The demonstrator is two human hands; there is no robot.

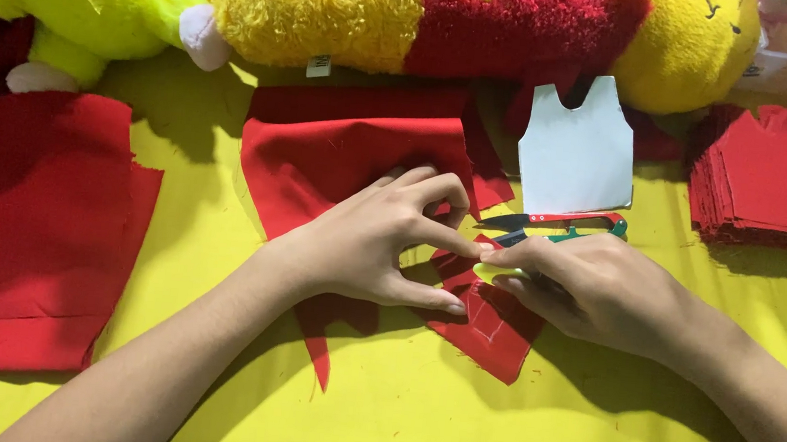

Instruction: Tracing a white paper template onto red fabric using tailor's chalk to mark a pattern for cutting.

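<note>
The small red cloth piece (488, 327) lies near-centre on the yellow table (397, 418), long axis running far-left to near-right; the left hand (383, 239) pins its left edge, the right hand (594, 288) pinches pale chalk (494, 273) on it

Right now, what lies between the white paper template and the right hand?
In the head view, scissors with red and green handles lie on the yellow cloth between the white paper template and the right hand.

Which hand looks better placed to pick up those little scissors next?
The right hand, probably. It lies just below the scissors, though it pinches a pale marker. The left hand is farther off, pressing down the small red cloth piece.
</note>
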